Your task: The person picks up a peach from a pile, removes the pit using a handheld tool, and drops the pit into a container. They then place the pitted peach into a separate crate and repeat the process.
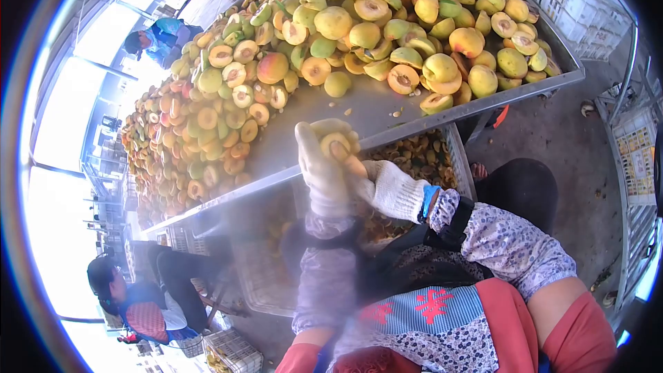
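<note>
Both hands wear pale knitted gloves and meet over the near edge of a metal table (297,119). My left hand (324,159) has its fingers curled round a cut peach half (336,145), its cut face turned up. From the right, my right hand (390,186) presses its fingers against the same fruit; whether it holds a tool is hidden. A large heap of halved and whole peaches (331,24) covers the table beyond the hands. Below the edge sits a crate (457,159) with dark fruit pieces inside.
One person (155,304) sits at the lower left near a white crate (235,352). Another person (162,38) is bent over at the upper left. Stacked white crates (566,0) stand at the upper right, with a metal rack holding more crates (635,155) at the right.
</note>
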`<state>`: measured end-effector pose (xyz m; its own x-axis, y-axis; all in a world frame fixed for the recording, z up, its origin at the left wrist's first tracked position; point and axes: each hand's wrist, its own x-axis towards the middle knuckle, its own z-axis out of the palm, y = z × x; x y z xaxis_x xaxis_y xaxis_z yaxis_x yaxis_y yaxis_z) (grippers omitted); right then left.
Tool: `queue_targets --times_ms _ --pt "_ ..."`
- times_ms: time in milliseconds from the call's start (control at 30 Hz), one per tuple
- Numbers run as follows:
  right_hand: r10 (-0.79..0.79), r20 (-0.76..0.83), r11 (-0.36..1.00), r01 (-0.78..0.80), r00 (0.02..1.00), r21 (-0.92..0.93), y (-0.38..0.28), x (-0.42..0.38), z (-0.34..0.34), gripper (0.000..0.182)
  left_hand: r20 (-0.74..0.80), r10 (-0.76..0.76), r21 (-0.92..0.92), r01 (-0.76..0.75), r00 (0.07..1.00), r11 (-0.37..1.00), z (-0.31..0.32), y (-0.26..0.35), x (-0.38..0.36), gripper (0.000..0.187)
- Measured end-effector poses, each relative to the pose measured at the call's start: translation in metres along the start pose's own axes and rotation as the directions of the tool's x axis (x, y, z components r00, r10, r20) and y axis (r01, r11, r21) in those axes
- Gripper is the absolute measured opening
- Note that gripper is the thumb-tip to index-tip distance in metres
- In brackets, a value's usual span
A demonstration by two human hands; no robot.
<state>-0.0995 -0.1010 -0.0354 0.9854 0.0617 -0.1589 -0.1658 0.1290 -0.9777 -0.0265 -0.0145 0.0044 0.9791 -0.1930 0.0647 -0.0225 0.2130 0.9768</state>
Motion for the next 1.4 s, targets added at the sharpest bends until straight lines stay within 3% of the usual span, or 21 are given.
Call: queue_targets --times_ms 133,200,267,367,400,467,500,567,600,667,700,733,767,800,867,967,1067,1167,1233,1267,1400 --pt "-0.011 -0.059 0.973 -0.003 0.998 -0.23 -0.005 -0.008 -0.008 0.031 0.148 -0.071 0.162 0.047 0.986 0.986 -0.007 0.008 0.002 0.059" --pt "-0.044 -0.081 0.977 0.026 0.996 -0.212 0.004 -0.007 -0.004 0.032 0.177 -0.132 0.211 0.094 0.975 0.973 -0.004 0.013 0.001 0.06" --pt "-0.076 -0.104 0.98 0.055 0.992 -0.191 0.01 -0.008 -0.003 0.032 0.121 -0.198 0.161 0.178 0.973 0.971 0.0 0.013 0.0 0.062" --pt "-0.052 -0.123 0.968 0.02 0.991 -0.25 0.005 -0.006 0.0 0.033 0.136 -0.161 0.042 0.156 0.978 0.987 -0.003 0.004 -0.002 0.062" --pt "0.009 -0.113 0.988 -0.026 0.994 -0.153 0.008 -0.002 0.002 0.033 0.137 -0.161 0.044 0.157 0.977 0.987 0.001 0.002 -0.003 0.062" --pt "0.071 -0.098 0.996 -0.076 0.993 -0.048 0.014 0.002 0.003 0.033 -0.073 -0.088 -0.037 0.086 0.993 0.996 0.01 -0.003 -0.004 0.061" --pt "0.075 -0.077 0.997 -0.076 0.994 -0.008 0.015 0.002 0.004 0.033 -0.074 -0.09 -0.036 0.088 0.993 0.995 0.007 -0.006 -0.003 0.061" --pt "0.082 -0.055 0.996 -0.08 0.995 0.029 0.014 -0.001 0.001 0.033 0.144 0.178 0.287 -0.213 0.973 0.934 -0.004 -0.01 0.002 0.06" --pt "0.035 -0.082 0.994 -0.043 0.996 -0.096 0.008 -0.006 -0.003 0.033 0.143 0.175 0.287 -0.21 0.974 0.935 -0.007 -0.007 0.005 0.06" --pt "-0.011 -0.102 0.975 -0.012 0.995 -0.221 0.009 -0.01 -0.006 0.033 0.213 -0.236 0.194 0.196 0.948 0.961 -0.012 0.003 0.011 0.06" --pt "-0.036 -0.114 0.959 0.002 0.993 -0.282 0.011 -0.011 -0.007 0.034 0.214 -0.236 0.193 0.195 0.948 0.962 -0.016 -0.002 0.013 0.06" --pt "-0.062 -0.125 0.939 0.016 0.99 -0.344 0.012 -0.011 -0.007 0.034 0.278 -0.13 0.25 0.059 0.952 0.966 -0.022 -0.01 0.016 0.06" --pt "-0.063 -0.126 0.938 0.016 0.99 -0.346 0.013 -0.01 -0.005 0.034 0.346 -0.028 0.296 -0.081 0.938 0.952 -0.025 -0.017 0.018 0.059" --pt "-0.074 -0.131 0.966 0.038 0.989 -0.257 0.014 -0.01 -0.002 0.034 0.348 -0.026 0.294 -0.083 0.937 0.952 -0.02 -0.014 0.014 0.059" --pt "-0.086 -0.138 0.985 0.063 0.987 -0.163 0.017 -0.006 0.0 0.034 0.128 -0.187 0.048 0.182 0.974 0.982 -0.004 -0.002 0.003 0.057" --pt "-0.023 -0.067 0.999 0.021 0.997 -0.029 0.019 -0.002 0.001 0.036 0.077 -0.183 -0.139 0.192 0.98 0.971 0.001 0.0 0.0 0.055" --pt "0.025 -0.06 0.996 -0.03 0.998 -0.084 0.006 -0.009 -0.002 0.036 0.197 -0.161 -0.041 0.172 0.967 0.984 -0.01 -0.002 0.003 0.053" --pt "0.013 -0.166 0.957 -0.061 0.986 -0.285 -0.009 -0.016 -0.004 0.034 0.159 -0.153 0.02 0.152 0.975 0.988 -0.007 -0.001 -0.001 0.052" --pt "-0.005 -0.155 0.83 -0.082 0.988 -0.552 -0.008 -0.015 -0.009 0.031 0.222 -0.114 0.139 0.085 0.968 0.987 -0.014 -0.003 0.0 0.052" --pt "-0.006 -0.155 0.83 -0.082 0.988 -0.551 -0.006 -0.015 -0.01 0.031 0.29 -0.081 0.25 0.006 0.954 0.968 -0.018 -0.003 0.003 0.052" --pt "-0.058 -0.165 0.834 -0.043 0.985 -0.55 0.006 -0.014 -0.011 0.031 0.345 -0.163 0.245 0.079 0.925 0.966 -0.023 0.0 0.007 0.052"
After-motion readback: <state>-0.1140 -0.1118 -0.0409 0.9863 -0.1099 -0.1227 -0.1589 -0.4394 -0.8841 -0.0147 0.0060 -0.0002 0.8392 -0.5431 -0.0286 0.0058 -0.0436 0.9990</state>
